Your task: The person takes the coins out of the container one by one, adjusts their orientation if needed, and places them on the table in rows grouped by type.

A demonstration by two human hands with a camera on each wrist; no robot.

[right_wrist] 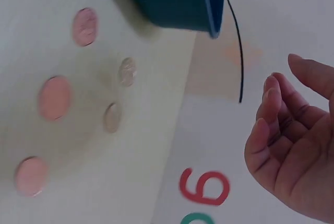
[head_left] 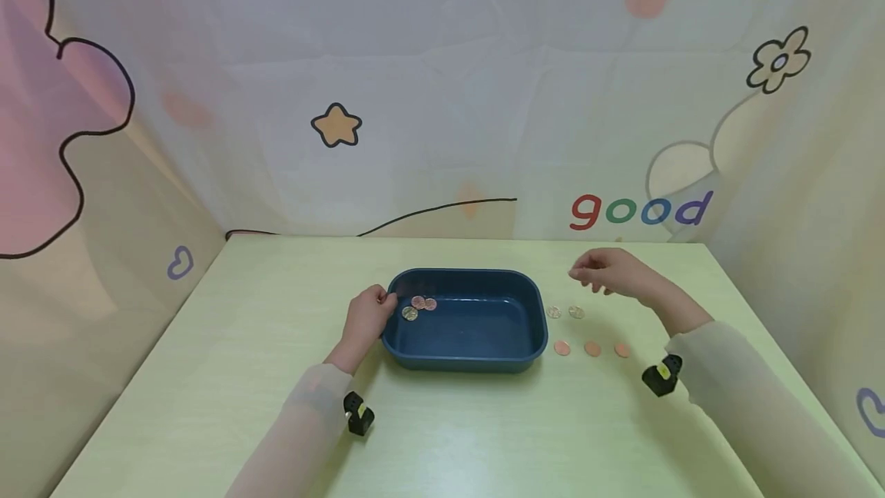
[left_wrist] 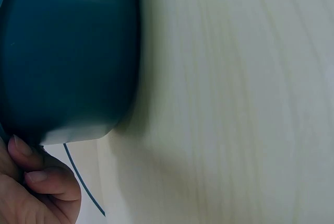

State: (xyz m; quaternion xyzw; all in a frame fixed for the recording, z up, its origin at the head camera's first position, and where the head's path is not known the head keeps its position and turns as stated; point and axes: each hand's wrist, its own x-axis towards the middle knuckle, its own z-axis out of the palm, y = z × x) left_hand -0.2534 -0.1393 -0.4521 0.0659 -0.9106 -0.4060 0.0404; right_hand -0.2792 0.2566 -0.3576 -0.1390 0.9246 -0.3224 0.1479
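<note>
A dark blue rectangular plastic tub [head_left: 465,363] stands on the table. At its left end, my left hand [head_left: 366,320] grips the rim, with thumb and curled fingers [left_wrist: 56,185] against the corner in the left wrist view. Copper-coloured coins [head_left: 418,303] and silvery ones [head_left: 410,313] lie inside the tub, near its left wall. My right hand [head_left: 611,271] is raised to the right of the tub, fingers loosely bent; the right wrist view shows nothing in its palm [right_wrist: 297,156]. Below it lie two pale silvery coins [head_left: 576,313] and a row of three copper coins [head_left: 592,349].
The pale wood-grain table [head_left: 484,436] extends around the tub. A printed cloth backdrop [head_left: 442,98] rises at its back edge and both sides. Small black cameras [head_left: 358,413] are strapped to both wrists.
</note>
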